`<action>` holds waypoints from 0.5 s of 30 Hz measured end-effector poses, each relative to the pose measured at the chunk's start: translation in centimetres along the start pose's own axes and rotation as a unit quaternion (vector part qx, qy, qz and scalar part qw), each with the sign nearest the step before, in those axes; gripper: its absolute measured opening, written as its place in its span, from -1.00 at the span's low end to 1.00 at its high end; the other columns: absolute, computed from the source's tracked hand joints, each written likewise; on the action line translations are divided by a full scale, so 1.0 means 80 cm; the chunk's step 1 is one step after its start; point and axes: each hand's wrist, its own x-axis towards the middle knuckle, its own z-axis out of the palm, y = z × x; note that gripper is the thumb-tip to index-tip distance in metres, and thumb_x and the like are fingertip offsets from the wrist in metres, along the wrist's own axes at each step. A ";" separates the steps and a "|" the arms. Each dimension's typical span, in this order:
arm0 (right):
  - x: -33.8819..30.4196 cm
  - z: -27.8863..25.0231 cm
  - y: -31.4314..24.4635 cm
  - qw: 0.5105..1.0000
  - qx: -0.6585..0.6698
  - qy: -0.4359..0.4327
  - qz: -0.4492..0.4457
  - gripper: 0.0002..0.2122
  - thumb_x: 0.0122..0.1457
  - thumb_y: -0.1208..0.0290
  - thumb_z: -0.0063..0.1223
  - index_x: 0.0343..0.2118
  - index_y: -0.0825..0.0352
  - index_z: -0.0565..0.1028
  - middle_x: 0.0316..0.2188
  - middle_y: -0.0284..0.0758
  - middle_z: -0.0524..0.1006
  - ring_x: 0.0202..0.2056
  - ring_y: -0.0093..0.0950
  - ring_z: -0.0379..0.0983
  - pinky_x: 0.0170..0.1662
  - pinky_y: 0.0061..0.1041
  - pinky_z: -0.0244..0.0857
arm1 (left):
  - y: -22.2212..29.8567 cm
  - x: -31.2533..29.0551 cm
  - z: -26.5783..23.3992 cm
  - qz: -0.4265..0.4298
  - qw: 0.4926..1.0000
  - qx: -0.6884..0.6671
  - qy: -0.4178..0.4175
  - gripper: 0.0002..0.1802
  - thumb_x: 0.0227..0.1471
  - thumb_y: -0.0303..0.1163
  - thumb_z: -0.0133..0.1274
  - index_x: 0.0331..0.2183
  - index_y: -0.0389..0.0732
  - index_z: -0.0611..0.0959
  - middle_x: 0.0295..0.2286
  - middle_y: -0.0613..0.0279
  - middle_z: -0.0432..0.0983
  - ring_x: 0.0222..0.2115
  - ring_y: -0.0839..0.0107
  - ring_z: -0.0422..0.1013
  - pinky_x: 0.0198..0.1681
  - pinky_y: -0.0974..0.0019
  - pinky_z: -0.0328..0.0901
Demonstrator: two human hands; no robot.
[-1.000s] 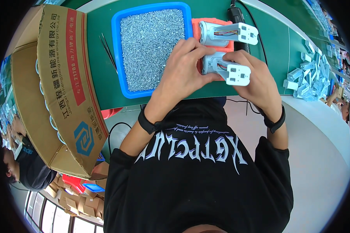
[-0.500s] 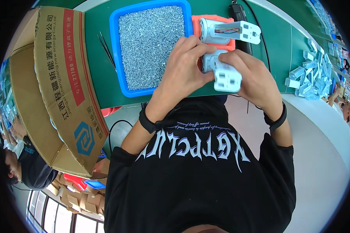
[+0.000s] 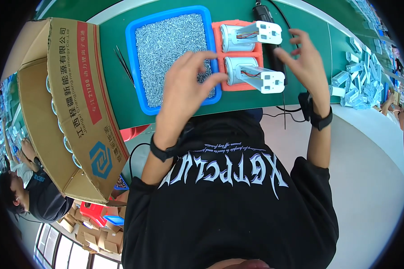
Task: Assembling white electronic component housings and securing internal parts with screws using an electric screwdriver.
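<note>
Two white plastic housings, the far one (image 3: pixel 238 39) and the near one (image 3: pixel 240 71), lie side by side in an orange-red holder (image 3: pixel 219 88). Each has a round body, a flat holed bracket and thin wires inside. My left hand (image 3: pixel 182 85) is open over the blue tray (image 3: pixel 129 40) of small silver screws (image 3: pixel 166 49), its thumb and forefinger close to the near housing. Raised to the right of the housings, my right hand (image 3: pixel 307 62) is open too, holding nothing. A black electric screwdriver (image 3: pixel 274 62) lies between that hand and the housings, partly hidden by their brackets.
A large open cardboard box (image 3: pixel 83 89) stands at the left, with dark tweezers (image 3: pixel 123 65) between it and the tray. Many clear-blue plastic parts (image 3: pixel 357 80) are heaped at the right. A black cable (image 3: pixel 289 27) runs behind the screwdriver. Another person (image 3: pixel 40 193) sits far left.
Both hands have let go of the near housing and moved apart, left hand leftward, right hand rightward and up. The near housing now lies flat in the holder, its bracket pointing right.
</note>
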 end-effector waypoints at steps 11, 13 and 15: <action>0.010 -0.031 0.019 0.816 0.573 0.000 0.077 -0.51 -0.07 0.50 0.12 -0.03 0.46 0.26 -0.34 -0.33 0.41 -0.43 -0.47 0.47 -0.30 -0.46 0.40 | -0.017 -0.014 -0.018 -0.048 0.979 0.184 -0.074 -0.79 -0.09 -0.36 0.23 -0.31 -0.14 0.65 -0.45 0.13 0.52 -0.46 0.12 0.48 -0.39 0.11 0.33; -0.011 -0.083 0.015 0.676 0.732 0.067 -0.045 -0.52 -0.12 0.60 0.09 -0.06 0.47 0.27 -0.36 -0.35 0.36 -0.47 -0.52 0.41 -0.27 -0.54 0.37 | -0.020 -0.013 -0.014 -0.023 0.981 0.182 -0.067 -0.82 -0.08 -0.38 0.22 -0.34 -0.15 0.66 -0.44 0.14 0.53 -0.45 0.13 0.48 -0.39 0.12 0.33; -0.020 -0.138 -0.004 0.511 0.851 0.050 -0.106 -0.50 -0.19 0.69 0.08 -0.07 0.46 0.27 -0.47 -0.38 0.31 -0.52 -0.54 0.33 -0.28 -0.57 0.32 | -0.029 -0.015 -0.014 -0.002 0.990 0.144 -0.013 -0.89 -0.06 -0.42 0.20 -0.39 -0.16 0.68 -0.44 0.16 0.54 -0.45 0.14 0.48 -0.39 0.14 0.34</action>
